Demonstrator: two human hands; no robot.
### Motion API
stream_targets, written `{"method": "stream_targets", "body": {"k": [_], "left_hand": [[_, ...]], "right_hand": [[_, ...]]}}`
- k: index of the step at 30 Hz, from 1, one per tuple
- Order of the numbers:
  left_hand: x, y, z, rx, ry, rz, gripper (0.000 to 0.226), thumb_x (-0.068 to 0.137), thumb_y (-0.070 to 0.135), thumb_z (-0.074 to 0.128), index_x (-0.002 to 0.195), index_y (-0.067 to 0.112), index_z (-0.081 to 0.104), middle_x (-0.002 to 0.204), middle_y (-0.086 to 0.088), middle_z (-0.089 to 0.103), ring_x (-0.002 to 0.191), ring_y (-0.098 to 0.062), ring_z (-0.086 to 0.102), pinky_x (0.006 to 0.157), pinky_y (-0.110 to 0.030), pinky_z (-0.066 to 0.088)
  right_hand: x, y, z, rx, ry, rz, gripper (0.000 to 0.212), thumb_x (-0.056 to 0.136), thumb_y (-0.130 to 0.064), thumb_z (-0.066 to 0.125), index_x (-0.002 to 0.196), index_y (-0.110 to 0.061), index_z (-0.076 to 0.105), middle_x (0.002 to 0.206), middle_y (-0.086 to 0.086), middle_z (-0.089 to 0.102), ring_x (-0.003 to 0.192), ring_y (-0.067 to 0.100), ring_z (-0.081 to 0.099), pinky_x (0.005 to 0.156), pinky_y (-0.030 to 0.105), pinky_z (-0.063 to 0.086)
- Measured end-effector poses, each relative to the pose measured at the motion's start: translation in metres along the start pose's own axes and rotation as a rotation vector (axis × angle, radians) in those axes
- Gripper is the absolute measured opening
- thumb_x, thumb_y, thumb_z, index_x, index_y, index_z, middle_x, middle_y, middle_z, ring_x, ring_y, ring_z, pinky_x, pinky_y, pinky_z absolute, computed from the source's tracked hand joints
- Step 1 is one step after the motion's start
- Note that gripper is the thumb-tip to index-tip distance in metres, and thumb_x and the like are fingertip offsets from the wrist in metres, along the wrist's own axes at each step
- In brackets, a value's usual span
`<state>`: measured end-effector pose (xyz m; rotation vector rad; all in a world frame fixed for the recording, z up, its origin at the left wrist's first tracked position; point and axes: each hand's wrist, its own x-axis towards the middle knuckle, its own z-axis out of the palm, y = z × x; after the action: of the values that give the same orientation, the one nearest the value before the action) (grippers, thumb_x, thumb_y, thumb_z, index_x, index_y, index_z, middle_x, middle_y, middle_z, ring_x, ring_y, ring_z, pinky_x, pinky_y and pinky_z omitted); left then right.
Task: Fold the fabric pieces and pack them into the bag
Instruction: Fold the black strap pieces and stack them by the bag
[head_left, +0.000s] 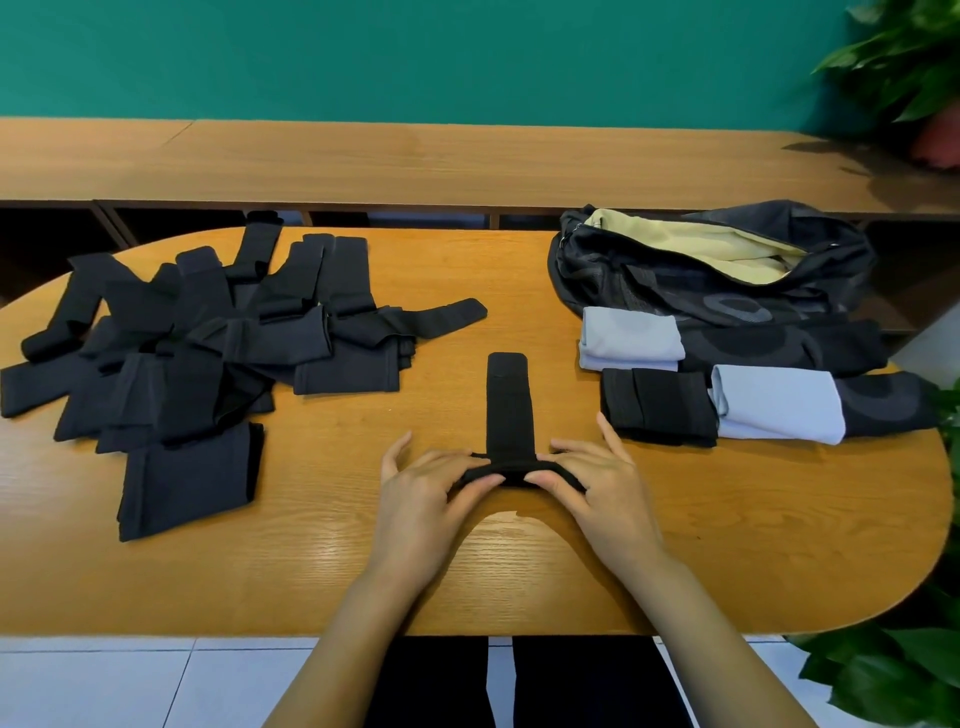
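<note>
The table (727, 519) is taken up at left by a pile (197, 332) of black pieces and at far right by the open bag (717, 275), with folded pieces (660, 410) laid just in front of it. Bare wood is left between them and along the near edge. There a black strip (509, 405) is laid pointing away, its near end bunched and pinched by the left hand (421, 493) and right hand (597, 483).

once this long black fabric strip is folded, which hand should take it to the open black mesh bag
Probably the right hand: both grip the strip, but the bag lies on its side.
</note>
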<state>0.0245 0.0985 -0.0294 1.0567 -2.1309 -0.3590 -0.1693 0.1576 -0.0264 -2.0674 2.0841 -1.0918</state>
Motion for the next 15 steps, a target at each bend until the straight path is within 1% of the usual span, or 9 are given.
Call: {"method": "stream_targets", "body": {"k": [1, 3, 5, 8, 10, 12, 14, 15], "left_hand": [[0.0, 0.001, 0.0, 0.012, 0.013, 0.004, 0.049, 0.091, 0.063, 0.04, 0.098, 0.027, 0.074, 0.097, 0.012, 0.073, 0.098, 0.002, 0.061, 0.111, -0.037, 0.022], [0.001, 0.003, 0.0, 0.019, 0.036, -0.008, 0.048, 0.092, 0.061, 0.04, 0.095, 0.027, 0.074, 0.09, 0.015, 0.072, 0.089, 0.001, 0.062, 0.108, -0.034, 0.024], [0.003, 0.004, 0.0, 0.011, 0.045, -0.04, 0.046, 0.093, 0.061, 0.04, 0.094, 0.029, 0.073, 0.083, 0.017, 0.07, 0.079, 0.002, 0.062, 0.106, -0.035, 0.028], [0.008, 0.003, 0.0, 0.027, 0.04, -0.079, 0.05, 0.093, 0.063, 0.038, 0.092, 0.027, 0.073, 0.074, 0.015, 0.068, 0.068, 0.001, 0.061, 0.103, -0.037, 0.034], [0.012, 0.003, 0.001, 0.037, 0.042, -0.092, 0.052, 0.093, 0.064, 0.039, 0.089, 0.025, 0.072, 0.069, 0.012, 0.068, 0.063, -0.002, 0.061, 0.101, -0.036, 0.036], [0.017, 0.003, 0.001, 0.03, 0.059, -0.095, 0.047, 0.092, 0.061, 0.044, 0.088, 0.022, 0.071, 0.065, 0.011, 0.066, 0.058, -0.004, 0.058, 0.095, -0.034, 0.039], [0.023, 0.005, 0.0, 0.019, 0.071, -0.099, 0.042, 0.092, 0.056, 0.052, 0.089, 0.02, 0.072, 0.062, 0.012, 0.062, 0.056, -0.005, 0.054, 0.086, -0.033, 0.044], [0.027, 0.006, 0.0, 0.009, 0.075, -0.102, 0.038, 0.091, 0.054, 0.056, 0.09, 0.019, 0.072, 0.06, 0.013, 0.059, 0.055, -0.006, 0.052, 0.079, -0.033, 0.046]], "right_hand": [[0.002, 0.0, 0.0, 0.002, 0.013, -0.005, 0.072, 0.093, -0.07, 0.027, 0.095, -0.019, 0.077, 0.096, -0.002, 0.075, 0.1, -0.002, 0.061, 0.119, 0.034, 0.018], [0.005, -0.001, 0.0, -0.025, 0.055, -0.025, 0.071, 0.094, -0.068, 0.029, 0.088, -0.018, 0.078, 0.086, -0.002, 0.075, 0.088, 0.002, 0.065, 0.118, 0.04, 0.024], [0.008, -0.004, -0.001, -0.089, 0.103, -0.053, 0.068, 0.095, -0.065, 0.032, 0.081, -0.018, 0.078, 0.076, -0.005, 0.072, 0.077, 0.003, 0.064, 0.115, 0.046, 0.029], [0.011, -0.006, 0.0, -0.142, 0.148, -0.055, 0.063, 0.096, -0.061, 0.036, 0.076, -0.016, 0.076, 0.069, -0.005, 0.069, 0.068, 0.005, 0.063, 0.114, 0.05, 0.031], [0.013, -0.006, 0.002, -0.154, 0.164, -0.028, 0.061, 0.096, -0.06, 0.037, 0.078, -0.016, 0.075, 0.069, -0.005, 0.069, 0.065, 0.006, 0.063, 0.115, 0.046, 0.029], [0.014, -0.006, 0.004, -0.158, 0.186, -0.007, 0.056, 0.096, -0.058, 0.04, 0.086, -0.016, 0.074, 0.072, -0.004, 0.07, 0.065, 0.007, 0.064, 0.116, 0.04, 0.027], [0.018, -0.006, 0.003, -0.155, 0.209, 0.005, 0.047, 0.094, -0.054, 0.045, 0.093, -0.017, 0.074, 0.074, -0.005, 0.071, 0.067, 0.008, 0.064, 0.114, 0.039, 0.028], [0.021, -0.006, 0.003, -0.15, 0.218, 0.014, 0.045, 0.094, -0.052, 0.047, 0.097, -0.017, 0.074, 0.076, -0.005, 0.072, 0.069, 0.008, 0.065, 0.113, 0.039, 0.029]]}}
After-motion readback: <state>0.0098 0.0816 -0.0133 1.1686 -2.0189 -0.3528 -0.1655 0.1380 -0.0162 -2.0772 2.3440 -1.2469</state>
